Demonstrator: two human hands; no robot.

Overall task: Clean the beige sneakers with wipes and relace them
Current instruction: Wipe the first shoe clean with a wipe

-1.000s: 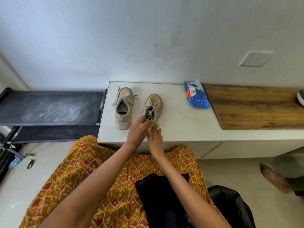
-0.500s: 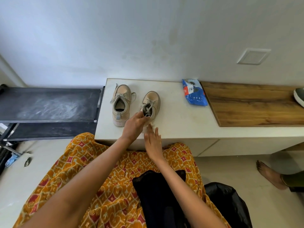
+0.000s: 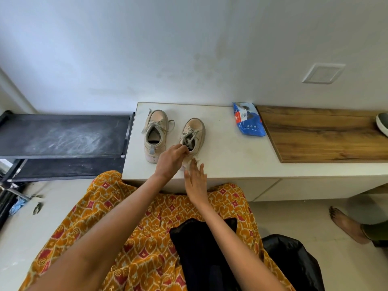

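While the pair is sitting on the white tabletop, the scene is reading like this, left to right:

Rack: a dark shelf is standing off the tabletop's left end, out of play.
Left shoe: resting untouched, laces in, toe to the wall.
Left hand: fingers are pinching together on the collar of the right shoe, steadying it.
Right hand: fingers are lying flat and slightly spread, pressing a white wipe against the heel; they are pressing rather than gripping.
Pack: the blue wipes are lying well right of the shoes, beside the wood board.
Step, as I judge it: wiping the right shoe's heel and sole edge.
Doing it well: keep the collar pinned so the shoe is not sliding, rub in short strokes along the sole seam, and be turning the wipe to a clean face once it greys.
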